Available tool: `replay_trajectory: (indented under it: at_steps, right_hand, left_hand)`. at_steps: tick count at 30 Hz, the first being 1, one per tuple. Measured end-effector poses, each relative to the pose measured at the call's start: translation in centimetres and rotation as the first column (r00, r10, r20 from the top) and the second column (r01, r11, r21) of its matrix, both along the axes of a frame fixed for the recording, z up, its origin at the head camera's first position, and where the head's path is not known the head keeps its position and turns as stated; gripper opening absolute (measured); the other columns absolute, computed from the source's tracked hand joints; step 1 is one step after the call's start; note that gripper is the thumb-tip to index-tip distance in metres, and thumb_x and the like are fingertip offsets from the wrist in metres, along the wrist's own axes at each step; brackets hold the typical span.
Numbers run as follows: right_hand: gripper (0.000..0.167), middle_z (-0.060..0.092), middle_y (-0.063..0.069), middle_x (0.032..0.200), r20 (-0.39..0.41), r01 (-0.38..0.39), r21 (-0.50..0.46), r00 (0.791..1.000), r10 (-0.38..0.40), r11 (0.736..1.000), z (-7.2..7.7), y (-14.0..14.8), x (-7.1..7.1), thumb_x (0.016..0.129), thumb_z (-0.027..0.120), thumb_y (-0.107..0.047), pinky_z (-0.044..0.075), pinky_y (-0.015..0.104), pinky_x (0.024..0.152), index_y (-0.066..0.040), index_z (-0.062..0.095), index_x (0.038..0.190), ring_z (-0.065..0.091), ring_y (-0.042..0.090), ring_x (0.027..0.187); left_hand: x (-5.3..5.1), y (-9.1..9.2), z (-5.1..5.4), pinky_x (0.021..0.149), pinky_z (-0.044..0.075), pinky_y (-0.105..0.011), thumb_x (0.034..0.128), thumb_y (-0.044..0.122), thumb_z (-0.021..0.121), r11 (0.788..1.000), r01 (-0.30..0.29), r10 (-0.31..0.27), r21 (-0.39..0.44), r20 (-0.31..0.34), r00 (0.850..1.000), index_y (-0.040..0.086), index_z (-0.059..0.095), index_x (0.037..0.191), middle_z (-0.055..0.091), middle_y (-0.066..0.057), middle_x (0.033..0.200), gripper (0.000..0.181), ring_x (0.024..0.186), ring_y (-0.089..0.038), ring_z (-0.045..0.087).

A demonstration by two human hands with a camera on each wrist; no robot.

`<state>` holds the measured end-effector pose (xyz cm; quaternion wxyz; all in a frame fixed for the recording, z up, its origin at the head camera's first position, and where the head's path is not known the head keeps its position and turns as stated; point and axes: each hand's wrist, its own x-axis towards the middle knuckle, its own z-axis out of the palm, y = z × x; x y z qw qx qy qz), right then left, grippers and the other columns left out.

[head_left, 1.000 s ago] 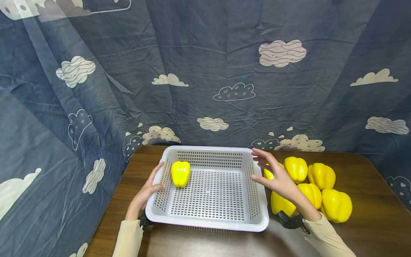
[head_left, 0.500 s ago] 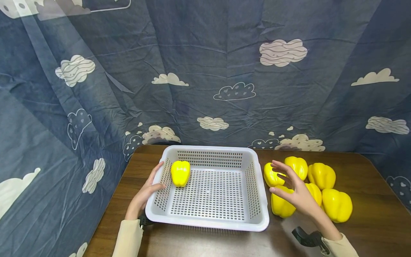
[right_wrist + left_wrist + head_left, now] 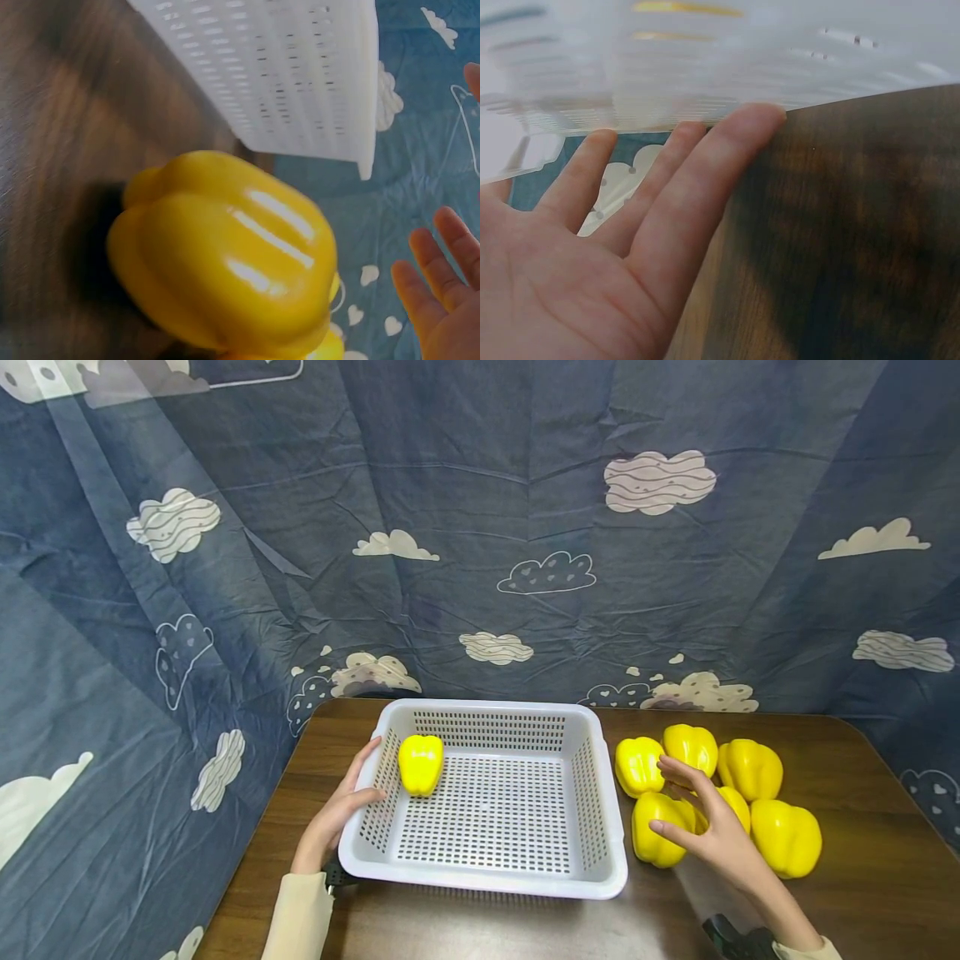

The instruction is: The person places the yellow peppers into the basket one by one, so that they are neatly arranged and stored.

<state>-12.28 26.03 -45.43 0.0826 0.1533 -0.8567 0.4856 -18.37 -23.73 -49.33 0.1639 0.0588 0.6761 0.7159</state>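
A white perforated plastic basket (image 3: 480,880) stands on the table, one yellow bell pepper (image 3: 421,766) inside at its left end. My left hand (image 3: 337,810) holds the basket's left side, thumb over the rim and fingers against the outer wall; the left wrist view shows those fingers (image 3: 682,195) touching the plastic. To the right of the basket, my right hand (image 3: 716,835) hovers over a group of yellow bell peppers with fingers spread and nothing held. Its thumb is in front of the nearest pepper (image 3: 654,812), seen large in the right wrist view.
Several more yellow bell peppers, among them a back one (image 3: 690,748) and a right one (image 3: 786,839), lie close together on the brown wooden table (image 3: 862,902). A dark blue curtain (image 3: 450,610) with cloud prints hangs behind the table.
My right hand has moved from the basket's right rim rightward and toward me, over the peppers, still empty. The left hand and the basket stay put.
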Motion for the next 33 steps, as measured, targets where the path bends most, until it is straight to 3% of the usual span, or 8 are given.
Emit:
replay_trajectory:
  at_steps: [7, 14, 21, 28, 30, 33]
  right_hand:
    - [0.077, 0.043, 0.005, 0.138, -0.032, 0.007, 0.008, 0.999, -0.007, 1.0, -0.9, 0.7, 0.5, 0.075, 0.077, 0.001, 0.028, 0.008, 0.093, -0.004, 0.038, 0.142, 0.037, -0.005, 0.119]
    - [0.077, 0.044, 0.018, 0.136, -0.015, 0.041, 0.061, 0.999, -0.04, 0.997, -1.7, 1.3, 1.1, 0.077, 0.078, -0.005, 0.025, 0.006, 0.092, -0.005, 0.038, 0.142, 0.033, -0.009, 0.119]
    - [0.078, 0.046, 0.004, 0.133, -0.019, 0.09, 0.118, 0.996, -0.089, 0.989, -2.6, 1.8, 1.7, 0.075, 0.08, -0.008, 0.023, 0.004, 0.091, -0.011, 0.04, 0.142, 0.031, -0.012, 0.117]
    - [0.079, 0.045, 0.014, 0.135, -0.009, 0.108, 0.15, 0.994, -0.108, 0.983, -3.3, 1.9, 1.7, 0.075, 0.081, -0.011, 0.02, 0.005, 0.091, -0.011, 0.04, 0.142, 0.029, -0.013, 0.118]
    - [0.079, 0.045, 0.013, 0.136, 0.0, 0.109, 0.161, 0.994, -0.111, 0.981, -3.5, 2.0, 1.7, 0.075, 0.081, -0.013, 0.022, 0.013, 0.097, -0.011, 0.04, 0.143, 0.029, -0.011, 0.118]
    - [0.081, 0.042, 0.013, 0.138, 0.022, 0.094, 0.154, 0.995, -0.099, 0.984, -3.8, 2.0, 1.7, 0.075, 0.081, -0.015, 0.024, 0.042, 0.105, -0.013, 0.038, 0.144, 0.028, -0.009, 0.121]
  left_hand:
    - [0.0, 0.0, 0.0, 0.085, 0.043, -0.057, 0.0863, -0.002, 0.046, 1.0, -0.005, 0.005, -0.001, 0.005, 1.0, 0.034, 0.009, 0.153, 0.006, -0.013, 0.156, 0.084, 0.126, -0.052, 0.031]
    - [0.0, 0.0, 0.0, 0.085, 0.042, -0.058, 0.0864, -0.003, 0.046, 1.0, -0.001, 0.001, 0.001, -0.001, 1.0, 0.033, 0.009, 0.153, 0.005, -0.013, 0.157, 0.084, 0.127, -0.052, 0.03]
    - [0.0, 0.0, -0.1, 0.084, 0.042, -0.058, 0.0866, -0.003, 0.045, 1.0, 0.0, 0.0, -0.007, -0.008, 1.0, 0.033, 0.01, 0.153, 0.005, -0.013, 0.157, 0.083, 0.128, -0.052, 0.029]
    - [0.0, 0.0, 0.0, 0.086, 0.042, -0.058, 0.087, -0.003, 0.046, 1.0, -0.002, 0.002, -0.005, -0.003, 1.0, 0.034, 0.01, 0.153, 0.005, -0.012, 0.157, 0.083, 0.129, -0.051, 0.028]
    - [0.0, 0.0, 0.0, 0.086, 0.041, -0.059, 0.0872, -0.003, 0.045, 1.0, 0.001, -0.001, -0.002, -0.003, 1.0, 0.033, 0.01, 0.153, 0.004, -0.012, 0.157, 0.083, 0.129, -0.051, 0.028]
    - [0.1, 0.0, 0.0, 0.086, 0.041, -0.059, 0.0873, -0.003, 0.045, 1.0, 0.002, -0.002, -0.003, -0.007, 1.0, 0.033, 0.009, 0.153, 0.004, -0.013, 0.157, 0.083, 0.129, -0.052, 0.028]
